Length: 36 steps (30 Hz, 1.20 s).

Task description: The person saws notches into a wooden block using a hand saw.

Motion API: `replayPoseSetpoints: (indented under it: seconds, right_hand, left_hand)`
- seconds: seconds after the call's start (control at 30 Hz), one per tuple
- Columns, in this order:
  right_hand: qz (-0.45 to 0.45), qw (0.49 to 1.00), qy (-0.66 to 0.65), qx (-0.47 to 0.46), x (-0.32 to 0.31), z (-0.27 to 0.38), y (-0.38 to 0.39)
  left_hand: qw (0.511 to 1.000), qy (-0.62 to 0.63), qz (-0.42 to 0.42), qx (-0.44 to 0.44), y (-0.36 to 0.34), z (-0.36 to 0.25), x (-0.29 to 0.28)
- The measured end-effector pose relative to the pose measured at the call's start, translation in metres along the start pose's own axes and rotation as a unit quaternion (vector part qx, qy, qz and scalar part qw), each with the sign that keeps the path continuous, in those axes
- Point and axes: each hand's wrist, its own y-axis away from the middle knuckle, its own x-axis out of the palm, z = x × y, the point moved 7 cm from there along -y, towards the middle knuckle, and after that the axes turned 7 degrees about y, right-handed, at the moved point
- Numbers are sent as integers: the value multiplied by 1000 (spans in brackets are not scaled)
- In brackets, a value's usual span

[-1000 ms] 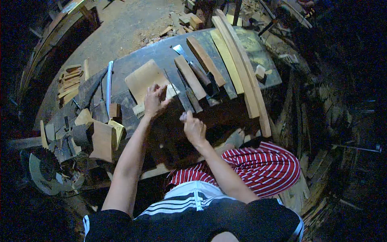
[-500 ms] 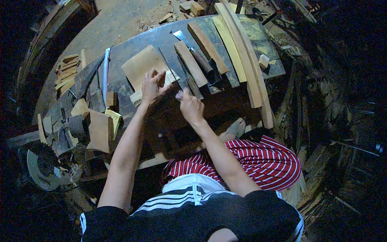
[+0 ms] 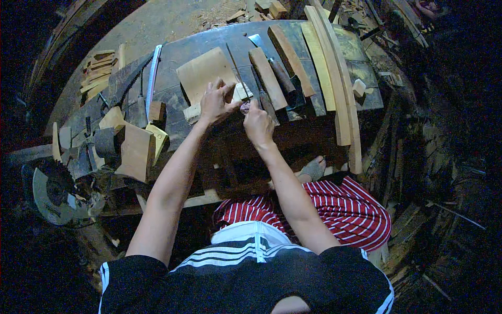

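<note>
pressing down on a small pale block, the left hand lies with its fingers spread and bent over the near edge of a flat board on the table; it is open on the wood rather than clasped round it. the block sits at the board's right near corner, touching it, just under the fingertips. the right hand is just right of the board's near corner, closed in a loose fist, its thumb and fingers pinching something small and dark at the block's near side; what that thing is cannot be told. the two hands nearly meet there.

right of the board lie several brown slats side by side, running away from the person, with a dark-handled tool between them. further right of the board two long curved strips reach from the far edge to the near edge of the table, and a small pale offcut sits beyond them. left of the board a saw and a thin blue-grey blade lie slanting, with a small brown cube near them. further left and nearer the person stand a thick tan block and a heap of scraps. below the table show striped red shorts.
</note>
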Motion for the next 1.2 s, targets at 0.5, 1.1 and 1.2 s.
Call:
replayPoseSetpoints:
  seconds: [0.5,1.1,1.2]
  right_hand:
    - [61,997,15,33,-3,10,3]
    - [81,995,-21,61,-117,-1,40]
    - [-103,947,-303,25,-154,-21,22]
  left_hand:
    - [999,16,-3,27,8,-12,-13]
    - [990,-87,-92,67,33,-40,-23]
    - [985,-112,-108,71,43,-45,-31]
